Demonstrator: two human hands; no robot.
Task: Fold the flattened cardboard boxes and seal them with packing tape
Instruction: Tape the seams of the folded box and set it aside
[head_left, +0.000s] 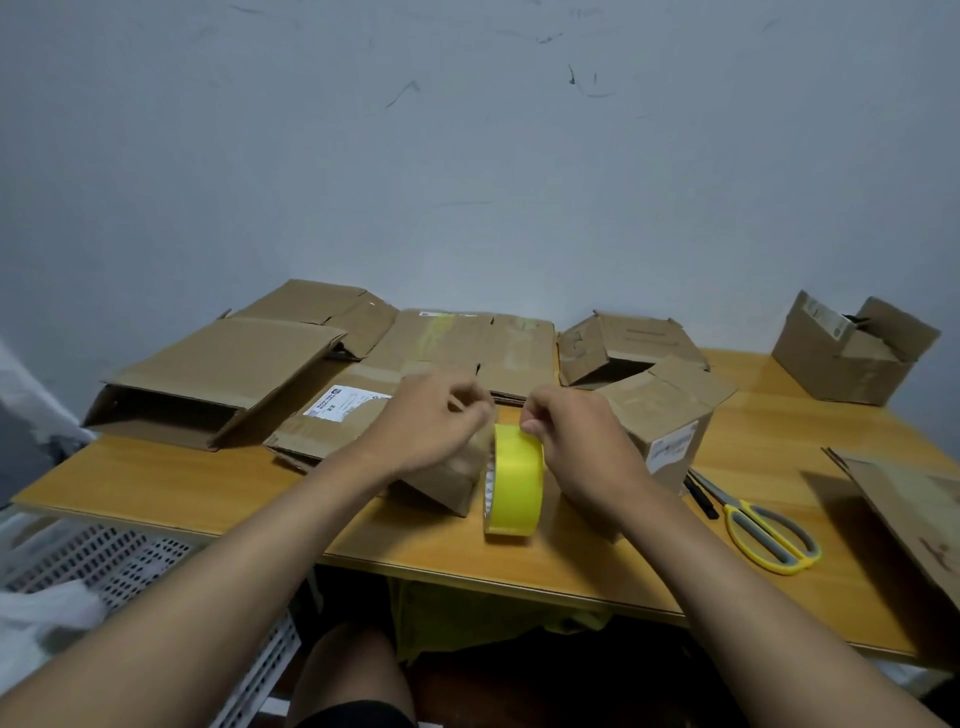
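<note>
Right hand (576, 436) pinches the top of an upright yellow tape roll (514, 483); left hand (436, 421) (blurred, grip unclear) beside it on the table (415, 545).

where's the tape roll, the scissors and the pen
tape roll (517, 480): head view, on its yellow outer band
scissors (774, 535): head view, on the yellow handle loops
pen (701, 498): head view, on its black barrel

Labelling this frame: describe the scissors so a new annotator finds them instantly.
Start at the wooden table and go to its right front area. The scissors lie flat there, right of the yellow tape roll. Their yellow-and-grey handles stand out from the brown cardboard nearby.
</note>
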